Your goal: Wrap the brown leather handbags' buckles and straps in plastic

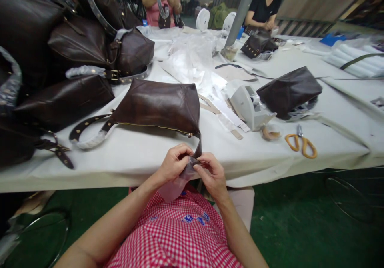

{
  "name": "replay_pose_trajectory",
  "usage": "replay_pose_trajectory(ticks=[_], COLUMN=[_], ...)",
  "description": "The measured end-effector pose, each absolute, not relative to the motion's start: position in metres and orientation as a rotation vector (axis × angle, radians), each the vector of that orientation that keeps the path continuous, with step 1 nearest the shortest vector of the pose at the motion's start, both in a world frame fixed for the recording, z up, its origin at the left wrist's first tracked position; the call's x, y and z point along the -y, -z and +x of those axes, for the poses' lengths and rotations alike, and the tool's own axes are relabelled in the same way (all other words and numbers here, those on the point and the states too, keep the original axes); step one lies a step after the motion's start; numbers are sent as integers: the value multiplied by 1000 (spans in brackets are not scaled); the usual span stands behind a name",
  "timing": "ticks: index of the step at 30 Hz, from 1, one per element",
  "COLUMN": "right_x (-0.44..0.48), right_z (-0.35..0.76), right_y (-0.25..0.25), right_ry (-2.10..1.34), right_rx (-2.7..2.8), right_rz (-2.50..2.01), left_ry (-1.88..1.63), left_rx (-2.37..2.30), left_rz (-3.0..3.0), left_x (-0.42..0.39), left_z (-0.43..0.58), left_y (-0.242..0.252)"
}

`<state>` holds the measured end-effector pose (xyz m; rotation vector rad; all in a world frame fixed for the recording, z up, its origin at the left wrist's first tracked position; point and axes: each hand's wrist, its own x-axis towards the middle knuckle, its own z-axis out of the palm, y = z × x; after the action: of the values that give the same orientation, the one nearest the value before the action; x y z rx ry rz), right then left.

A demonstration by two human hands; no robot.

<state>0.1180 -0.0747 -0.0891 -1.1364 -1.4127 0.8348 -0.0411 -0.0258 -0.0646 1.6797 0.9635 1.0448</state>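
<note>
A dark brown leather handbag (159,104) lies on its side on the covered table, its zipper facing me. From its right end a strap (198,145) runs down to the table's front edge. There my left hand (177,162) pinches the strap's end together with a thin sheet of clear plastic wrap (172,187), which hangs over my lap. My right hand (211,174) grips the same strap end from the other side, thumb and fingers closed. Hidden between the fingertips is the exact fold of the plastic. The bag's other strap (90,132), partly wrapped, curves out at the left.
More brown bags (81,40) are piled on the left. To the right stand a tape dispenser (250,106), a tape roll (271,133), orange-handled scissors (301,142) and another bag (291,92). Plastic sheets (192,56) lie behind. Two people work across the table.
</note>
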Motion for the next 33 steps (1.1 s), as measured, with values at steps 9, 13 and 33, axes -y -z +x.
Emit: replay_pose_trajectory(ticks=[9,13,33], right_x=[75,76,72], right_z=[111,107,111], right_y=[87,92,84], right_ry=[-713,-763,-734], right_rx=[1434,1405,1537], right_rz=[-1240,-1309,-1335], left_ry=[-951,-805,-767], left_rx=[-971,-1191,-1173], left_rz=[1259,1469,1533], left_x=[50,55,50], left_z=[-48,-54,-52], left_y=[48,56,56])
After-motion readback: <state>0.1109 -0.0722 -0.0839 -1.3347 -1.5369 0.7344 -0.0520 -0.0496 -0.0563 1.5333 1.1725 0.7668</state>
